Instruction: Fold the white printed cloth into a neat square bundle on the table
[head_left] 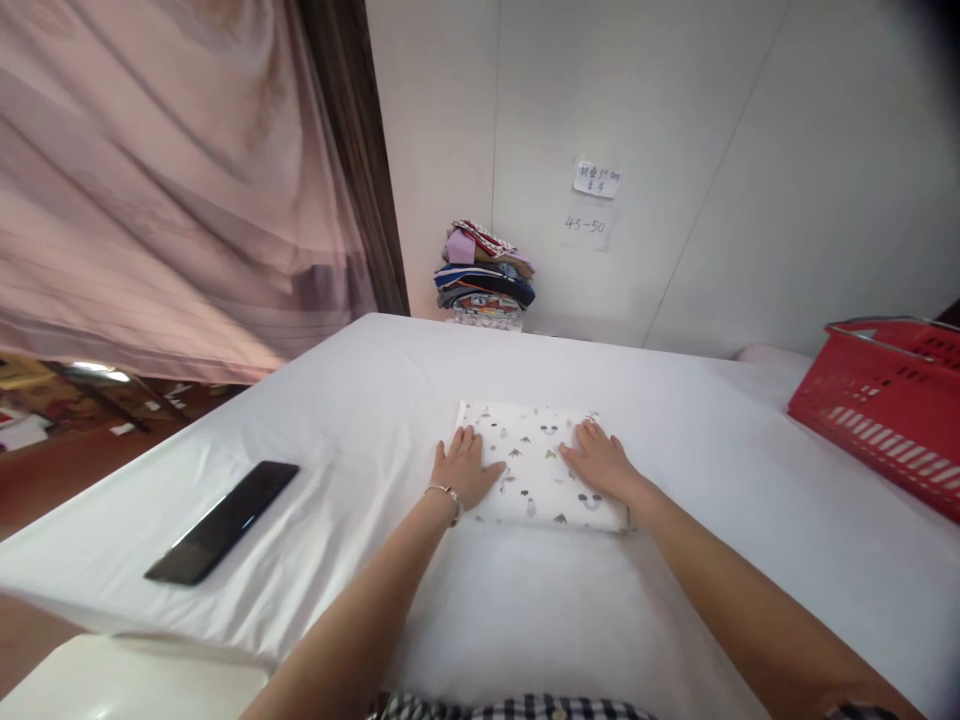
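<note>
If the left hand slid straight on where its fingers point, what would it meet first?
Beyond the printed cloth it touches, the left hand would likely meet the stacked fabrics near the wall, though their depth is unclear.

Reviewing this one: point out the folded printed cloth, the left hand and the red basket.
Folded printed cloth [537, 474]: head view, middle of its top face.
Left hand [462, 472]: head view, back of the hand.
Red basket [900, 402]: head view, side wall.
</note>
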